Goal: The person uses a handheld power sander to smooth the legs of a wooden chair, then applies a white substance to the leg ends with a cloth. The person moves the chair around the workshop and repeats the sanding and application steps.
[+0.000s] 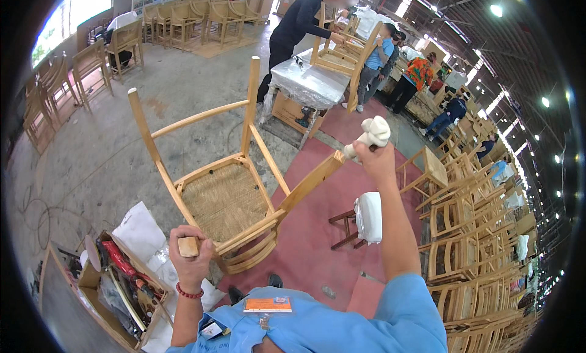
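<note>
A light wooden chair (213, 124) with a woven seat (227, 197) is tilted in front of me, two of its legs pointing away. My left hand (190, 255) is closed around a square-ended wooden part of the chair at its near left. At the right, my right hand (373, 151) is closed at the end of a long chair part (311, 181). White material covers its fingers or is bunched in it; I cannot tell which. The curved back slats (250, 258) are close to my body.
An open wooden box (91, 286) of tools, with a red power tool (119, 258), is at lower left. A white-covered stool (368, 217) stands to the right. Stacked chairs (464, 249) line the right side. People work around a plastic-covered table (308, 84) ahead.
</note>
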`<action>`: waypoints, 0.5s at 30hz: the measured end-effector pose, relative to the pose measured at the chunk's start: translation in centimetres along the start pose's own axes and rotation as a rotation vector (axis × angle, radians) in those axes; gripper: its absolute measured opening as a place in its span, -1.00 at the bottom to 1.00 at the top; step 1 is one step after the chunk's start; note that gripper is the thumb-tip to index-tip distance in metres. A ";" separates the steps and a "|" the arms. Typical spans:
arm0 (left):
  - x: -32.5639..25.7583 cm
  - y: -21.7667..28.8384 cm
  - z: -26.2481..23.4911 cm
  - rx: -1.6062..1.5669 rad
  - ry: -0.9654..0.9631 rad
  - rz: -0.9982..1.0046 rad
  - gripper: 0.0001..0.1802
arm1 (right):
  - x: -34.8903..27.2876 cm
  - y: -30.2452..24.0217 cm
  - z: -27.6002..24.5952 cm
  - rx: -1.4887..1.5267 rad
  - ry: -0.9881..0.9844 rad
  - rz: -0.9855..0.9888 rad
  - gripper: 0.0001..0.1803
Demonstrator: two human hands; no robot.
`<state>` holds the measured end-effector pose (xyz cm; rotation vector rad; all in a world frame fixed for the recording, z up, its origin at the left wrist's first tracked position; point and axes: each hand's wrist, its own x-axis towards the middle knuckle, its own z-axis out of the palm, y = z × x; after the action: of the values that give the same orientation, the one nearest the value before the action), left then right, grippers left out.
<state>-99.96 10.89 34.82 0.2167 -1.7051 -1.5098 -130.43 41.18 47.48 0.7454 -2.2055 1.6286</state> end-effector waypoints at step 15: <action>0.1 -0.1 -0.4 -0.019 -0.013 -0.029 -0.63 | 1.3 1.5 -0.5 -0.158 -0.038 0.166 -0.70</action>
<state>-99.79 10.57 34.76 0.2233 -1.7045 -1.5513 -132.40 41.68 47.11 0.5682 -2.4465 1.5008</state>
